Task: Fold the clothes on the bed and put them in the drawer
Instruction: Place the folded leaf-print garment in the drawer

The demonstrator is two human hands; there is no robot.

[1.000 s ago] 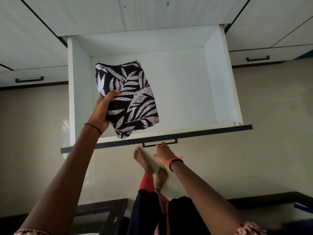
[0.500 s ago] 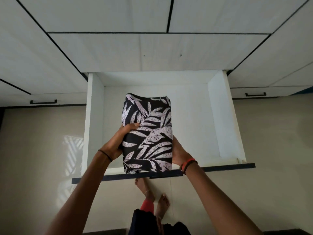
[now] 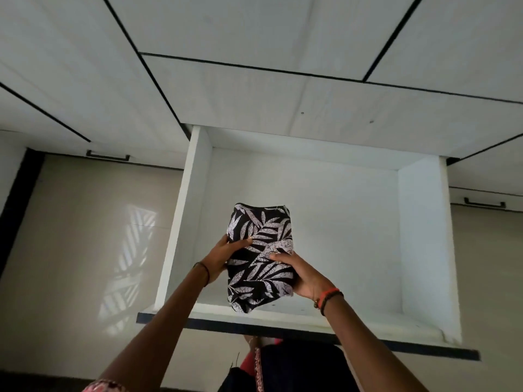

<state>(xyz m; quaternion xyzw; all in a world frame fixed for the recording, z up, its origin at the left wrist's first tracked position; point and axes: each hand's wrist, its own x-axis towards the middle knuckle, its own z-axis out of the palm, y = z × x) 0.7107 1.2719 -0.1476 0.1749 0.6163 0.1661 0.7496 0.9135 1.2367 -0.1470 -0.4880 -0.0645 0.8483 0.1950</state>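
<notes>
**A:** At the centre of the frame we see a folded cloth (image 3: 260, 256), black with a white leaf print, held up over the open white drawer (image 3: 421, 236). Its lower edge hangs just above the drawer's front board.

**B:** We see both hands clamped on it. The left hand (image 3: 219, 257) grips the left edge, thumb curled over the printed face. The right hand (image 3: 304, 275) grips the right edge, fingers laid across the front.

**A:** We cannot tell whether the cloth touches the drawer's bottom anywhere.

**B:** On the left wrist we note a thin dark band (image 3: 204, 271), and on the right an orange band (image 3: 328, 296) beside a dark beaded one.

**A:** White cabinet fronts (image 3: 254, 32) with black seams fill the upper frame. We spot one black bar handle (image 3: 108, 156) at middle left and a second handle (image 3: 484, 204) at middle right.

**B:** At lower left we see a pale, glossy floor (image 3: 70, 222) carrying a striped patch of light (image 3: 127, 267). At bottom centre, below the drawer front, dark and red clothing (image 3: 283, 369) shows.
</notes>
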